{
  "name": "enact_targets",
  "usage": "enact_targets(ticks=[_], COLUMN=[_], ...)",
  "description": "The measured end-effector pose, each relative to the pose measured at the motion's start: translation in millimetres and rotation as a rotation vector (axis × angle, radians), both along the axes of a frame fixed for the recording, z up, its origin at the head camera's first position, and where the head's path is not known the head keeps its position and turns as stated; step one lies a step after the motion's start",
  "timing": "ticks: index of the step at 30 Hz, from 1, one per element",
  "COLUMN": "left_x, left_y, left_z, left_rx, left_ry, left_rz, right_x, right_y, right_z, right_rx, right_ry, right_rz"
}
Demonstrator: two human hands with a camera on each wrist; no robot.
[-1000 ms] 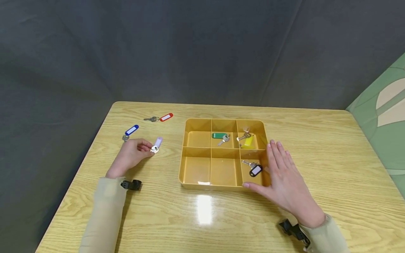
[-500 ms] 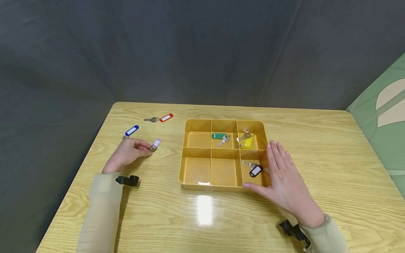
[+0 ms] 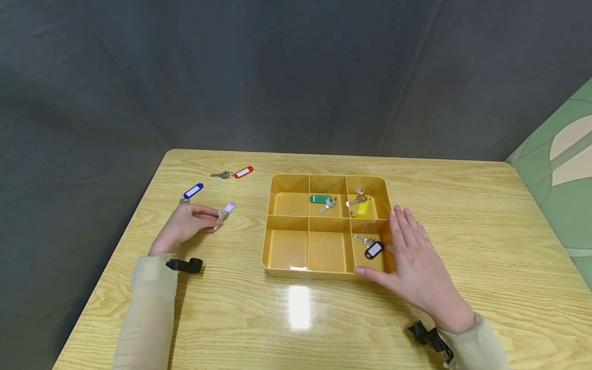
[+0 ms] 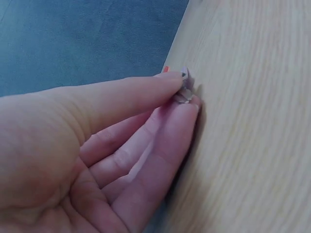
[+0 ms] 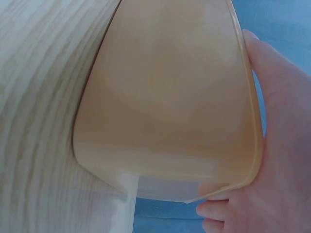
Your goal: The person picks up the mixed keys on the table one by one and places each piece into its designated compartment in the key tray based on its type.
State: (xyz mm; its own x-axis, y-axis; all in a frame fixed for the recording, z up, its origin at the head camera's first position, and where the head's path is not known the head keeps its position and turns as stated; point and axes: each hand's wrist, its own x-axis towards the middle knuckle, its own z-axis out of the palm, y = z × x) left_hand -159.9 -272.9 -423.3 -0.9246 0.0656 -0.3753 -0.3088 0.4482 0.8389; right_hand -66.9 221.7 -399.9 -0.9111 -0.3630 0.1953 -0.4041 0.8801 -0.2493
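Head view, left of centre: the left hand pinches the lilac-tagged key, likely light, stiff and a little slick, best taken by its flat metal. Right of centre, the right hand, fingers straight, rests against the yellow tray. No writing is legible on the white-labelled blue tag, red tag or black tag.

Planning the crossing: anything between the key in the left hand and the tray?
Nothing loose shows between the lilac-tagged key and the six-compartment tray; only the tray's left wall seems to need clearing. The red-tagged key lies farther back.
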Motion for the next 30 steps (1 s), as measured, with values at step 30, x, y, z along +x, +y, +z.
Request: enact_targets(ticks=[30], left_x=[3.3], left_y=[14.4], left_z=[-6.8], left_rx=[0.299], left_ry=[0.067], left_rz=[0.127], right_x=[0.9], right_y=[0.2], right_z=[-0.6], right_rx=[0.004], right_ry=[-0.001], right_rz=[0.002])
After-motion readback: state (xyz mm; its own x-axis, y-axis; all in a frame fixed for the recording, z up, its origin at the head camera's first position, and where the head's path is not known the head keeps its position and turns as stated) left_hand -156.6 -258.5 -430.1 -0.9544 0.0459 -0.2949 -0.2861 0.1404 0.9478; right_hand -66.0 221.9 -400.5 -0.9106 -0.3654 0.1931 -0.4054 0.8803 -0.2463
